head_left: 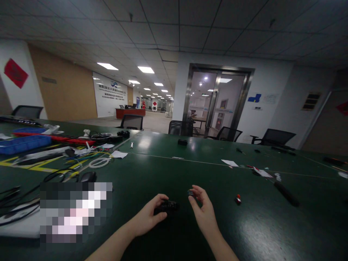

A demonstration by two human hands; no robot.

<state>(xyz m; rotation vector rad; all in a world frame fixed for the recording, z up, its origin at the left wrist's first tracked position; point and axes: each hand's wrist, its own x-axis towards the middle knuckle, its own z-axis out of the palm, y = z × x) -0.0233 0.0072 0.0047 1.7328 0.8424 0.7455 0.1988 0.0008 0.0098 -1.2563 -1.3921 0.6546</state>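
My left hand [150, 216] is closed around a small black device [169, 206] that rests on the dark green table [174, 170]. Just to its right, my right hand [203, 209] pinches a tiny dark part [190, 193] between thumb and fingertips, held slightly above the table. The two hands are close together, a short gap between the device and the small part. A small red piece [238, 198] lies on the table to the right of my right hand.
Cables, a white coil [99, 162], a blue tray [23, 142] and red bars clutter the table's left. A black cylinder [286, 193] and paper scraps [230, 163] lie to the right. A small black box [182, 142] sits farther back. Office chairs line the far edge.
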